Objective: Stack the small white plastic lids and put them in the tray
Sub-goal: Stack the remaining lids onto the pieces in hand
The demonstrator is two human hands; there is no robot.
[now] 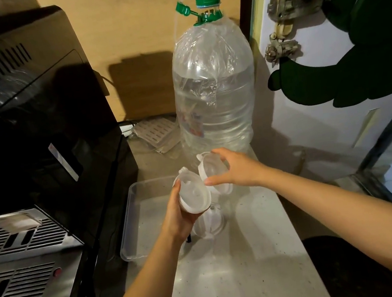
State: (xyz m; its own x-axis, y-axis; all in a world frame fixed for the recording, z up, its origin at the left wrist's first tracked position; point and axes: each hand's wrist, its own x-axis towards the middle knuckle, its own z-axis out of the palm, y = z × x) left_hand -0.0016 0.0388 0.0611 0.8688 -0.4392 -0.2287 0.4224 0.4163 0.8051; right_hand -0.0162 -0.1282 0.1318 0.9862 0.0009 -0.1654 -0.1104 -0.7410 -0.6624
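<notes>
My left hand (178,220) grips a short stack of small white plastic lids (194,195), tilted so the top lid's inside faces me. My right hand (236,167) pinches a single white lid (210,169) by its rim, held upright just to the right of the stack and nearly touching it. Both are held above the clear plastic tray (131,223), which lies on the pale counter. Another white lid (209,224) rests on the counter at the tray's right side, partly hidden behind my left hand.
A large clear water bottle (214,90) with a green cap stands just behind my hands. A black coffee machine (26,147) with a metal drip grille fills the left. A perforated plastic piece (156,131) lies at the back. A white door (329,66) bounds the right.
</notes>
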